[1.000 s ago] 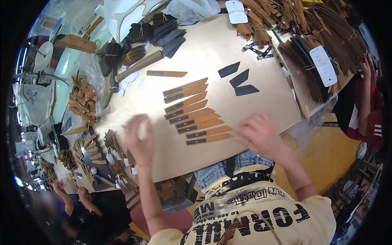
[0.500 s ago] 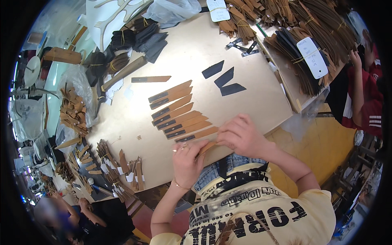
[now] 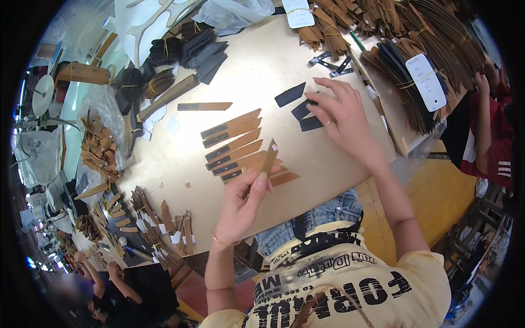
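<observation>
The left hand (image 3: 240, 205) pinched a brown strip (image 3: 269, 157) upright over the counter (image 3: 262, 71), while the open right hand (image 3: 342, 117) touched dark pieces (image 3: 303, 112) farther off.

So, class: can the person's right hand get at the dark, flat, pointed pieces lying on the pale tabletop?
Probably yes. The right hand hovers right over the dark pointed pieces, fingertips at them, with nothing between. The left hand is busy holding up a brown strip.

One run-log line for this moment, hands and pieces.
left hand: holds brown strip raised | right hand: on dark pieces | strip row: on table
</observation>
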Demonstrator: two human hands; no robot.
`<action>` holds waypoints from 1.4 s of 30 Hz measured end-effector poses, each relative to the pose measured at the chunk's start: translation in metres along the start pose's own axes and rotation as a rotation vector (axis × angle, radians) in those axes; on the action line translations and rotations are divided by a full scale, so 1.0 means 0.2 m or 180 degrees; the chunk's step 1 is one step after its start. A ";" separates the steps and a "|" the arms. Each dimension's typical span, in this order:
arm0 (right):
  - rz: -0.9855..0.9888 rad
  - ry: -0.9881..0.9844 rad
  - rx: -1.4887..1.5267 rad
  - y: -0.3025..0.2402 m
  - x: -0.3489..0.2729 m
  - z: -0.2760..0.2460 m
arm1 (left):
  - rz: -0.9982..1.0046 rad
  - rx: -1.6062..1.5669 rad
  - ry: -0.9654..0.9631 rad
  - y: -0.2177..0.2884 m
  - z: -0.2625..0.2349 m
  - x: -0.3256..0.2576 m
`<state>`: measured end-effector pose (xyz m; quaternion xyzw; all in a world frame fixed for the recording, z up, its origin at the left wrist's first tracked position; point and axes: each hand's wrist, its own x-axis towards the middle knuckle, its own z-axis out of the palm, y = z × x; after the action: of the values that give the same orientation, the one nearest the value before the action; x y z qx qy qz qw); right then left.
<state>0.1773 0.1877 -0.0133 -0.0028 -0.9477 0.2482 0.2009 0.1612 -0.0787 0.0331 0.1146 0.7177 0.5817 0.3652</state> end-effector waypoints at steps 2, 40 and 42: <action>0.0394 -0.0354 0.0867 0.01 0.08 -0.01 | 0.0120 0.0138 -0.0219 0.02 -0.04 0.07; 0.1215 -0.0870 0.1804 0.09 0.28 0.06 | -0.0254 0.0587 0.0641 0.11 -0.04 0.65; 0.1218 -0.0859 0.1803 0.09 0.28 0.06 | -0.0156 0.0537 0.0757 0.10 -0.03 0.65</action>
<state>0.1195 0.2038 -0.0107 -0.0914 -0.8417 0.5319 0.0169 0.0599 0.0003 0.0006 0.0576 0.8048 0.5197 0.2807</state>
